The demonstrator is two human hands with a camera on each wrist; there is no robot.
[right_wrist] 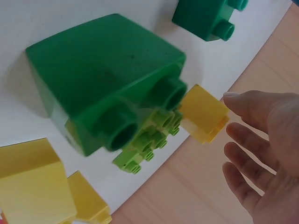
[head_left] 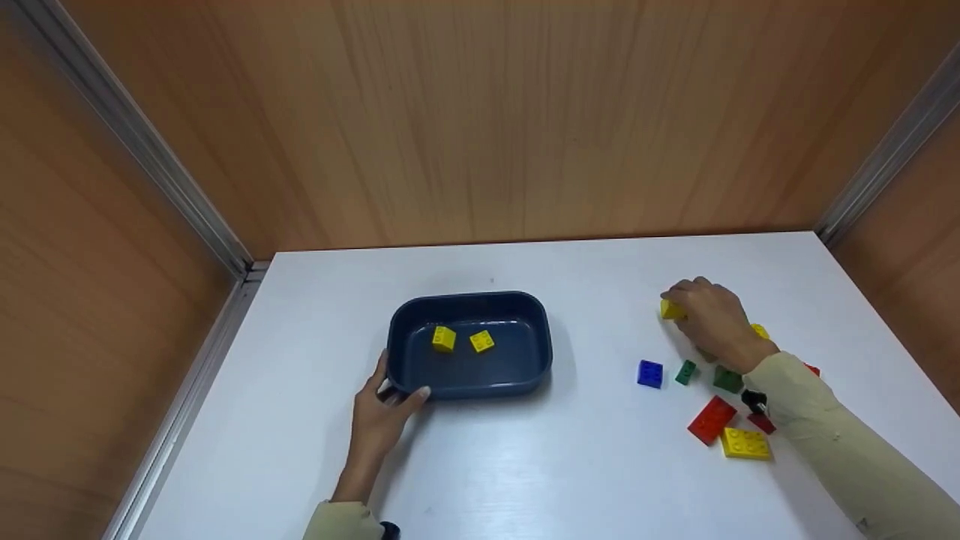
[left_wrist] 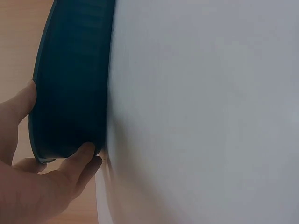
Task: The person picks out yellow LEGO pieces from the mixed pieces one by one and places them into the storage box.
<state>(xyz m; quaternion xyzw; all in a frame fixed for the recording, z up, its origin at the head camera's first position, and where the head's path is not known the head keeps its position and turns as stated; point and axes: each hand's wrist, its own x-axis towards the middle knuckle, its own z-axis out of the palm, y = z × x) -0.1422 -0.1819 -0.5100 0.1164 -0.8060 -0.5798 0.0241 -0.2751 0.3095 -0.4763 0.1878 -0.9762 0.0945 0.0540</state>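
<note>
A dark blue rectangular dish (head_left: 469,391) sits on the white table with two yellow toy bricks, one (head_left: 444,339) left of the other (head_left: 481,341), inside. My left hand (head_left: 381,420) grips its near left corner, thumb on the near side and fingers around the left end. In the left wrist view the dish wall (left_wrist: 72,84) is between thumb and fingers. My right hand (head_left: 712,319) pinches a yellow brick (head_left: 671,309) at its fingertips, right of the dish. The right wrist view shows this brick (right_wrist: 201,114) at the thumb and index finger; how firmly is unclear.
Around the right forearm lie a blue brick (head_left: 650,373), a small green brick (head_left: 685,373), a larger green brick (head_left: 727,379), red bricks (head_left: 712,420) and a yellow brick (head_left: 746,444). A light green brick (right_wrist: 149,142) shows in the right wrist view. Wooden panels (head_left: 510,127) enclose the table.
</note>
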